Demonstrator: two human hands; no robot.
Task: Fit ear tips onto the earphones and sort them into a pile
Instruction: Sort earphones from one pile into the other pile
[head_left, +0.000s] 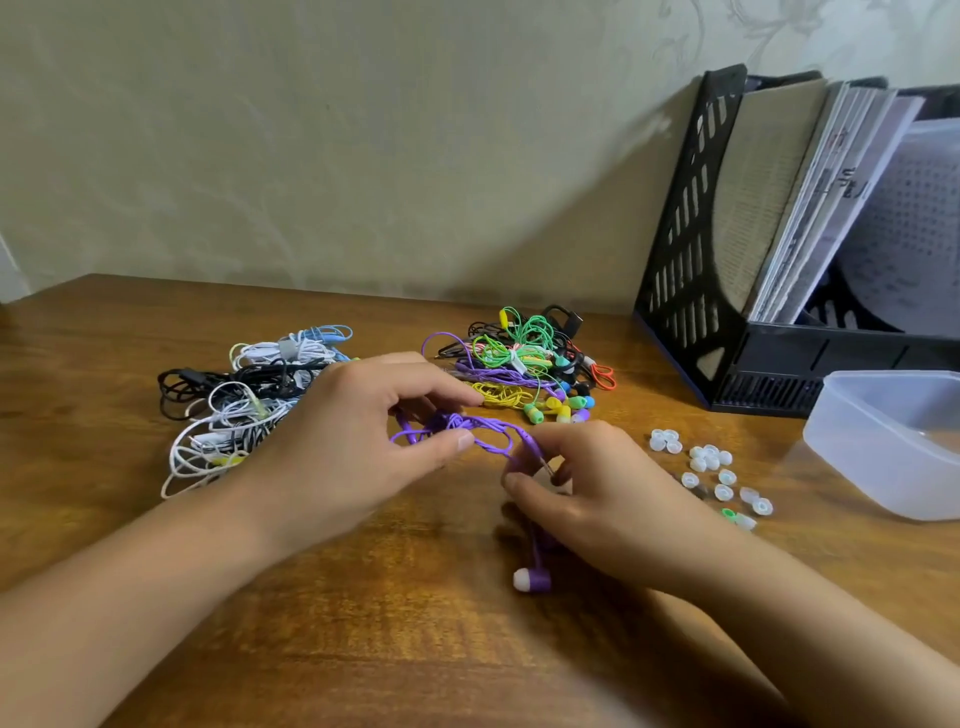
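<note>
Progress looks partial: your left hand pinches the coiled purple earphone cable at mid-frame, your right hand pinches its far end, and one purple earbud with a white tip hangs below. Finished colourful earphones pile behind; the black-and-white tangle at left probably waits. Loose translucent ear tips remain on the wooden surface at right.

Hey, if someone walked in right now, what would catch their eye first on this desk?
Probably the purple earphones stretched between the left hand and right hand at the centre. Behind them sits a bright pile of coloured earphones, with a black-and-white cable tangle to the left and clear ear tips scattered on the right.
</note>
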